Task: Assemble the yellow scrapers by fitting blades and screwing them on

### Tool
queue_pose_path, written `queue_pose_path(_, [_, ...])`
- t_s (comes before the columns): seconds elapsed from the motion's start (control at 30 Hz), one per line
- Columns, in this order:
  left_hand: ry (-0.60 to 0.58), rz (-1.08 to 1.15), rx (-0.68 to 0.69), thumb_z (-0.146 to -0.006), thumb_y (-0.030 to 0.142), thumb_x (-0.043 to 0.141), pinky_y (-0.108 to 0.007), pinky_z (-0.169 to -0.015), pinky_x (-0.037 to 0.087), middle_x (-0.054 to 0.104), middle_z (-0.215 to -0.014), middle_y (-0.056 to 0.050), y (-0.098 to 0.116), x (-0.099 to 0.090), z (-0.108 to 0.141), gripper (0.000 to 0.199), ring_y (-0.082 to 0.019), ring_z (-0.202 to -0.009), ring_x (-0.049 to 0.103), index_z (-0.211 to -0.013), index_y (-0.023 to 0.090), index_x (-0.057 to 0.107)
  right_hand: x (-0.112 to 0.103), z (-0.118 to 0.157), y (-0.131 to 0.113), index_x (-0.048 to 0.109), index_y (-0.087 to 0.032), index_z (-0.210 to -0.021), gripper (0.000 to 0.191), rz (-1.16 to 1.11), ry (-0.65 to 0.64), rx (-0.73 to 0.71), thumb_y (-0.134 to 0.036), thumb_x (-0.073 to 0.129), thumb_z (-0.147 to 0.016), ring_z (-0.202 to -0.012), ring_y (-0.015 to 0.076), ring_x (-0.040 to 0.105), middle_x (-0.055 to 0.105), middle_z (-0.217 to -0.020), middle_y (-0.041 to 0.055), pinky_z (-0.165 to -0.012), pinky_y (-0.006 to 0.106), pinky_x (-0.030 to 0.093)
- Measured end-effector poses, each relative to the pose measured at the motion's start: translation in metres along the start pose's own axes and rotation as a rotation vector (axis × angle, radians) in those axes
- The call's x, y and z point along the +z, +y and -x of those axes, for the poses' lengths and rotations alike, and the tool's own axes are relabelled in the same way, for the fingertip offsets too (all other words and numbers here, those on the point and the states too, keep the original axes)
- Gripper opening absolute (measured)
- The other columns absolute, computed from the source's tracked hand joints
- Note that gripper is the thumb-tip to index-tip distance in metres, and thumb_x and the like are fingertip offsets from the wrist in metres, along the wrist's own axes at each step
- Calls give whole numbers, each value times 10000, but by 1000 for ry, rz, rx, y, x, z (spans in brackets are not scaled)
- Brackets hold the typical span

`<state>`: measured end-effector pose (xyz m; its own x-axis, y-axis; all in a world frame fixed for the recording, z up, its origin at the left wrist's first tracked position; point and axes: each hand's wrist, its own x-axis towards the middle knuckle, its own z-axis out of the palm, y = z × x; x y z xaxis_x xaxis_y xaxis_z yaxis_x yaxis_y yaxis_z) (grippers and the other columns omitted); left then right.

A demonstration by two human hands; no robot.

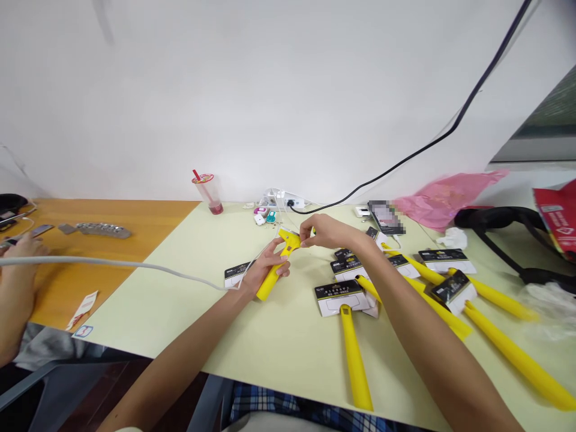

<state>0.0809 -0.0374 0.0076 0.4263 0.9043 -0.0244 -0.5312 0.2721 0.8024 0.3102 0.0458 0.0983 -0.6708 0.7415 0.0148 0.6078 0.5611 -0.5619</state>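
Observation:
My left hand (269, 264) is wrapped round a yellow scraper (271, 281), its wide head up and its handle pointing down toward me. My right hand (318, 231) is pinched at the right end of the scraper's head; what its fingertips hold, if anything, is too small to make out. A black and white card (237, 274) lies behind my left wrist. To the right, several yellow-handled tools with black and white cards are spread out, the nearest one (355, 360) with its handle toward me. My right forearm passes over some of them.
A cup with a red straw (209, 195) and a power strip (294, 202) stand by the wall. A phone (386, 217), pink plastic (443, 201) and black straps (490, 231) lie at the right. A white cable crosses my left wrist. Another person's hand (27, 247) is at far left.

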Motion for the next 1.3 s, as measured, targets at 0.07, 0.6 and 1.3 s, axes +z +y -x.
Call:
queue_pose_path(0.07, [10,4,-4,-813,117,840,-275,-644,490,695,-1202,-14,1,1,0,552,-18,-531,479,-1281,281,596,0,0,-2,773,-186,-837,16,12,-8,5,-183,778,-852,-781,171,631,777,-882,24,-702,283,411])
queue_pose_path(0.6, [44,1,17,-798,116,841,-262,-637,468,694,-1146,-5,4,7,3,564,-31,-542,480,-1278,277,593,9,3,-25,735,-201,-949,37,292,22,132,-216,729,-983,-921,225,695,788,-1067,89,-710,293,372])
queue_pose_path(1.3, [44,50,-16,-821,117,836,-254,-624,464,691,-1151,-2,4,5,2,565,-26,-526,479,-1300,282,587,6,2,-4,668,-192,-940,285,71,-2,228,-440,808,-927,-786,180,636,749,-956,61,-627,275,415])
